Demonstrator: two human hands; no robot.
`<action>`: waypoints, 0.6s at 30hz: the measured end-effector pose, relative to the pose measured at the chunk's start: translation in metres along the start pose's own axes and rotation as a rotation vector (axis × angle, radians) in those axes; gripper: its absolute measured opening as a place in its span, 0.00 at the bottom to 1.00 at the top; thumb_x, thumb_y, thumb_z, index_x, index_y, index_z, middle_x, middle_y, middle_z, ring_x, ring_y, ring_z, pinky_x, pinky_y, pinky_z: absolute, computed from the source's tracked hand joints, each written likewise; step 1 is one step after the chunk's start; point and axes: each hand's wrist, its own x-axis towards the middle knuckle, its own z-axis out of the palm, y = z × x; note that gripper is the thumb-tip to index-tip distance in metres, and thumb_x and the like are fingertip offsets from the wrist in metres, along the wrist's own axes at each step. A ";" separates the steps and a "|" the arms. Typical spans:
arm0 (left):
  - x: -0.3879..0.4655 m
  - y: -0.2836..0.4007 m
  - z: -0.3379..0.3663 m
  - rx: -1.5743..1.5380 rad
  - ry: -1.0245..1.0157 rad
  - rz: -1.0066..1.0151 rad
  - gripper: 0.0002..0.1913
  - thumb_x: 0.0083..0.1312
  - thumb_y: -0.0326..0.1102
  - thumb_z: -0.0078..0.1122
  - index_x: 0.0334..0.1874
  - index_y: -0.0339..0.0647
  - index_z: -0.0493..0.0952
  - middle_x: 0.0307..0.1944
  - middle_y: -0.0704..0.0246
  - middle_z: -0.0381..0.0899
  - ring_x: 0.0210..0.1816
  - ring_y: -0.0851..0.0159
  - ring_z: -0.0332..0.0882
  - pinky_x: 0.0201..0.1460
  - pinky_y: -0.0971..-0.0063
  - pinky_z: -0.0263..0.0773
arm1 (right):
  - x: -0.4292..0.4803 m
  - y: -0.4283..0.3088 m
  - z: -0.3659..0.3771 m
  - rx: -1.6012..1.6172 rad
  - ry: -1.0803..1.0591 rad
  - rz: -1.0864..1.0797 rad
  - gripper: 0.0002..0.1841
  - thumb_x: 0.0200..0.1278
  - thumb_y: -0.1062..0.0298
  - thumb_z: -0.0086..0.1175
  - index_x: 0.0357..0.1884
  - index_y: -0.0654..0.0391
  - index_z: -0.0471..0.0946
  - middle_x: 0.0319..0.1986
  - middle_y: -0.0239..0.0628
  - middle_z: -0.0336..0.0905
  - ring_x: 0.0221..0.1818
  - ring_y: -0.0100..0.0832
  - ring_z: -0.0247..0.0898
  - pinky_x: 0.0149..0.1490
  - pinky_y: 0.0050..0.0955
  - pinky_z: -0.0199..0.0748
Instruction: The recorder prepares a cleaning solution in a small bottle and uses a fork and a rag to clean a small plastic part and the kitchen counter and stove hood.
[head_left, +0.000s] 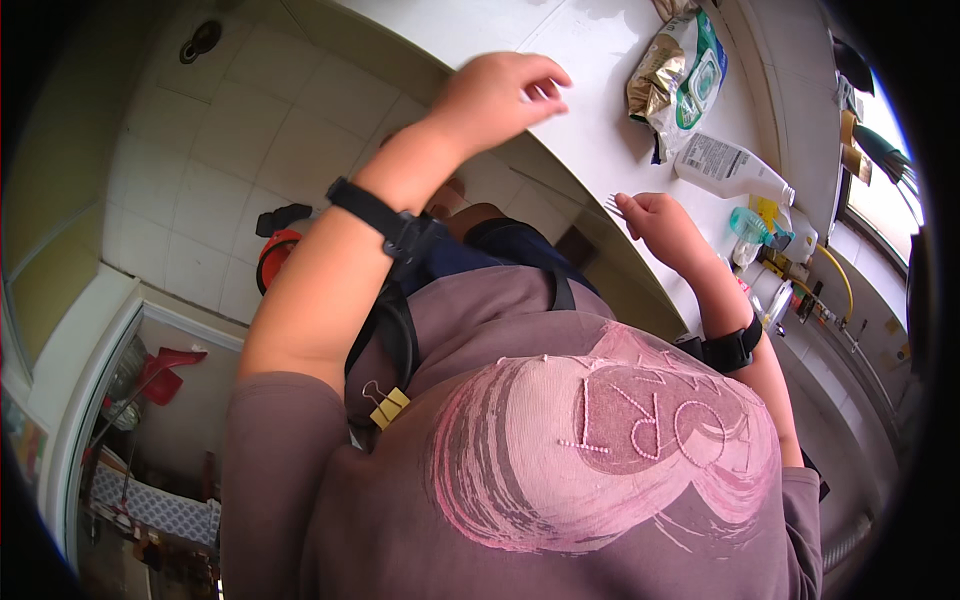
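Note:
My right hand (664, 229) is closed around a metal fork (612, 204), at the front edge of the white countertop (577, 142). Only the tines stick out to the left of my fingers; the rest is hidden in the hand. Up and to the left, my left hand (499, 97) hovers over the counter's edge, slightly blurred. Its fingers are bent and apart from the thumb, and I see nothing between them. Across from my right hand, a white plastic bottle (724, 165) with a printed label lies on its side. Beside it is a pack of wipes (686, 79) in green, white and gold wrapping.
To the right are a teal spray-bottle head (754, 226), a yellow hose (840, 277) and a window (889, 202). An orange-red item (277, 259) is on the tiled floor (300, 135) to my left. A red dustpan (165, 382) shows past a white door frame (94, 360).

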 end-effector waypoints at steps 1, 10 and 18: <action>-0.005 0.011 -0.018 -0.002 0.139 -0.011 0.12 0.60 0.38 0.67 0.42 0.40 0.83 0.32 0.68 0.85 0.34 0.70 0.82 0.38 0.76 0.76 | -0.002 0.002 0.000 0.014 0.009 -0.011 0.30 0.71 0.44 0.47 0.19 0.61 0.72 0.15 0.33 0.70 0.21 0.26 0.62 0.34 0.30 0.67; -0.189 0.043 -0.115 0.084 0.707 -0.663 0.21 0.74 0.49 0.47 0.43 0.37 0.80 0.32 0.69 0.83 0.31 0.76 0.77 0.31 0.84 0.65 | 0.021 0.063 0.092 0.176 -0.194 -0.111 0.31 0.71 0.44 0.44 0.21 0.62 0.77 0.19 0.42 0.75 0.26 0.37 0.72 0.40 0.35 0.71; -0.323 0.018 -0.064 -0.204 1.025 -0.989 0.20 0.75 0.50 0.45 0.47 0.37 0.78 0.34 0.68 0.83 0.30 0.76 0.78 0.29 0.85 0.67 | 0.053 0.128 0.158 0.102 -0.227 -0.117 0.32 0.72 0.43 0.42 0.23 0.64 0.78 0.21 0.46 0.78 0.28 0.43 0.76 0.42 0.39 0.73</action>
